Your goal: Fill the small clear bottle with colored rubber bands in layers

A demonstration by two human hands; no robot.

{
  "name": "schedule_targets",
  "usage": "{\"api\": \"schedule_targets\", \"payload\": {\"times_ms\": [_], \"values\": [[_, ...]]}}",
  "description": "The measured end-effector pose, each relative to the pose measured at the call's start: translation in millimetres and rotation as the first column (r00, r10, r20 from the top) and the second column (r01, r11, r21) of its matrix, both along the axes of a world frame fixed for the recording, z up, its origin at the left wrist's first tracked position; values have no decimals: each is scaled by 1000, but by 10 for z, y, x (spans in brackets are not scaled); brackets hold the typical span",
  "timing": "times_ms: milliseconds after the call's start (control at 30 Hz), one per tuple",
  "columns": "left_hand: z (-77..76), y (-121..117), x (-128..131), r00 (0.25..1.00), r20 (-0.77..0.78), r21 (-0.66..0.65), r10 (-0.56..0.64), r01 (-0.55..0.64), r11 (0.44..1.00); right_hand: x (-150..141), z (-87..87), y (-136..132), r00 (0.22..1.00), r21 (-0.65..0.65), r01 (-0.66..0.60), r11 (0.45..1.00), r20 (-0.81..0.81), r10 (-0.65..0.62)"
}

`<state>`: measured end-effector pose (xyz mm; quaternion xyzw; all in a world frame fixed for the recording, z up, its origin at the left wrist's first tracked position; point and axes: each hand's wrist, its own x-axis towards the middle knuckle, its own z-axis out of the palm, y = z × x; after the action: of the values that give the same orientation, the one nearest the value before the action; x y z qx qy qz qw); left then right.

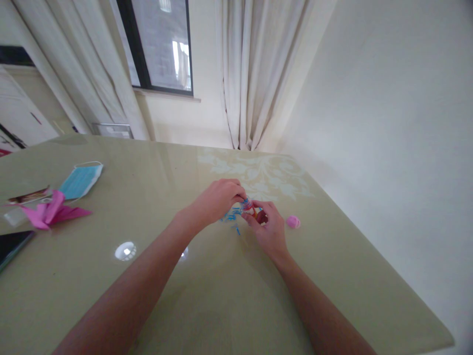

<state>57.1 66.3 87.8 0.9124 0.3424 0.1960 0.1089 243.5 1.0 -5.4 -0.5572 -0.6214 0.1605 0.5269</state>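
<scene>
My right hand (271, 228) is closed around a small bottle (250, 209) with a red and white label, tilted with its mouth to the upper left. Thin blue sticks show at that mouth. The fingertips of my left hand (220, 199) pinch together right at the opening; whatever they grip is too small to make out. Under and beside the hands, several loose blue sticks (234, 214) lie scattered on the tabletop. Just right of my right hand rests a round pink cap (293, 222), apart from it.
On the table (207, 305), at the left, lie a pink folded paper bird (55, 212), a blue face mask (82, 181), a slim brown wrapper-like item (28, 195) and a dark phone (14, 246). A white wall (399, 148) runs along the right edge; curtains (254, 69) hang behind.
</scene>
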Motion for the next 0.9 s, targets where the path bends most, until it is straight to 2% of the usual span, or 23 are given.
{"api": "schedule_targets", "payload": {"times_ms": [133, 400, 667, 900], "values": [[-13, 11, 3, 1000, 30, -31, 5, -4, 1000, 2, -9, -2, 1000, -8, 0, 1000, 9, 0], [-54, -7, -10, 995, 36, -13, -88, 88, 996, -2, -10, -9, 1000, -17, -14, 1000, -13, 14], [27, -41, 22, 993, 119, -21, 17, -15, 1000, 4, -19, -13, 1000, -30, -23, 999, -18, 22], [-13, -50, 57, 982, 181, 37, -48, 42, 998, 1, -22, -13, 999, -46, -41, 998, -21, 40]]}}
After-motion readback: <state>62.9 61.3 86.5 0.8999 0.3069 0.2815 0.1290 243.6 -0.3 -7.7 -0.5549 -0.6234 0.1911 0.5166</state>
